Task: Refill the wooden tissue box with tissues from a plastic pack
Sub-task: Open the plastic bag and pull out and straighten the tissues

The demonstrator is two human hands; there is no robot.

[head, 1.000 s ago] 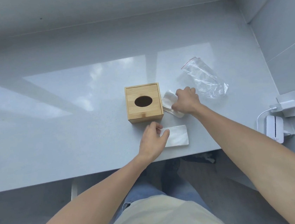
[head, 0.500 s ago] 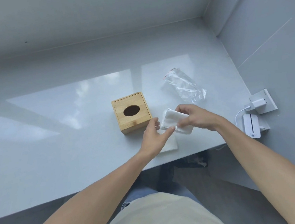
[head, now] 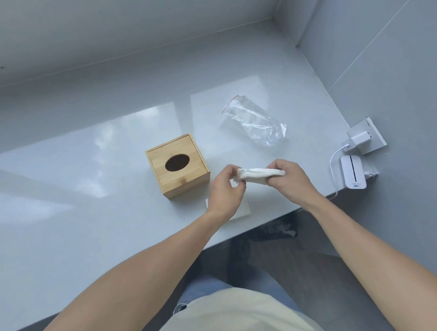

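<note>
A stack of white tissues (head: 260,174) is pinched at its ends by the left hand (head: 225,191) and right hand (head: 291,181), just beside the wooden tissue box (head: 178,166).

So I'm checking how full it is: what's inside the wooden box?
Through the oval hole in the wooden box only darkness shows; no tissue pokes out. The lid hides the rest. Both hands, left hand and right hand, hold a tissue stack beside it.

A plain indoor room, likely my home: grey countertop (head: 80,208) in a tiled corner, wall socket (head: 366,136) with charger (head: 357,140) at right of frame.
</note>
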